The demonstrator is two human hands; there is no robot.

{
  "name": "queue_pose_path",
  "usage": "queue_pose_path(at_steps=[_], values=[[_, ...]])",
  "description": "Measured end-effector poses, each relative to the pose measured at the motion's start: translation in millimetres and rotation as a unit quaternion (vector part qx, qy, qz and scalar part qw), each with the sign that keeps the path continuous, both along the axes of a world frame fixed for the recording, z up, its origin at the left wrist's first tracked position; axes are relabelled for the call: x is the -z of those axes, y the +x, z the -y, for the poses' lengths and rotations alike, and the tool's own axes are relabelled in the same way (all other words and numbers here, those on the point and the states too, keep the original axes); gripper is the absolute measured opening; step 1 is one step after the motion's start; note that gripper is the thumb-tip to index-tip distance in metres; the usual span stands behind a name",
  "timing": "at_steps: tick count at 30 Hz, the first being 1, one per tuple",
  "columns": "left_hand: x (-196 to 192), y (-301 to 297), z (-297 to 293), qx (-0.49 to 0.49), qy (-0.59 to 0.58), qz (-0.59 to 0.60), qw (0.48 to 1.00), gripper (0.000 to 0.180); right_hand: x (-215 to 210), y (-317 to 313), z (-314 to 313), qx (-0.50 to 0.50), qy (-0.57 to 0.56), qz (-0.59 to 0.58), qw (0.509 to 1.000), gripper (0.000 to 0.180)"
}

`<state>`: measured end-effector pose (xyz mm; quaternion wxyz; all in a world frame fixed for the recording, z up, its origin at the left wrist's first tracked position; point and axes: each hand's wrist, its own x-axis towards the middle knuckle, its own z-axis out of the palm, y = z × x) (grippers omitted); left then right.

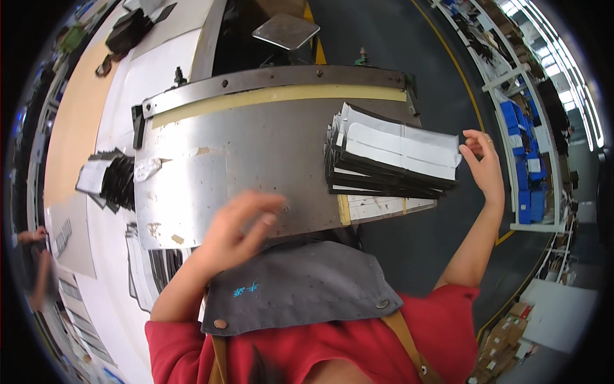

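Observation:
A stack of flat white pieces with black edges (403, 147) lies fanned on the right side of the metal worktable (256, 160). At the stack's right end is my right hand (484, 163), its thumb and fingers apart beside the top piece's corner. Whether they touch that corner, I cannot tell. My left hand (246, 224) hovers over the table's near edge, slightly blurred, with thumb and fingers apart and nothing in them.
A metal bar (275, 82) runs along the worktable's far edge. Left of it, a long bench (115, 224) carries another pile of black-edged pieces (105, 179). Shelves with blue bins (524, 160) stand at the right. Another person's hands (35, 240) show at the far left.

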<state>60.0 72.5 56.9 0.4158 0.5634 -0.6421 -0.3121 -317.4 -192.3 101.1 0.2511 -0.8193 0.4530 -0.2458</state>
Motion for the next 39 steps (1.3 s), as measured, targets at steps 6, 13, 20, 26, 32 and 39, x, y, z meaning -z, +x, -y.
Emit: queue_pose_path(at_steps=[6,13,20,26,32,39], values=[[43.7,-69.6,-12.8,0.247,0.136,-0.157,0.946,0.026,32.9,85.5,40.6,-0.205,-0.081,-0.171,0.960,0.033],[111.5,-128.7,7.5,0.157,0.212,-0.321,0.910,0.062,80.0,96.4,21.9,-0.263,-0.017,-0.222,0.939,0.037],[58.0,-115.0,-8.0,0.075,0.320,-0.400,0.856,0.062,75.9,158.5,-85.9,-0.239,-0.083,-0.178,0.951,0.041],[54.2,-73.7,-55.7,-0.097,0.212,-0.530,0.815,0.049,78.5,228.6,-130.3,-0.275,-0.086,-0.160,0.944,0.041],[50.1,-38.6,-109.1,-0.349,0.047,-0.591,0.726,0.054,80.0,295.5,-197.2,-0.372,-0.110,-0.125,0.913,0.046],[58.2,-8.5,-142.9,-0.429,-0.026,-0.600,0.675,0.046,93.5,323.6,-237.8,-0.409,-0.172,-0.039,0.895,0.044]])
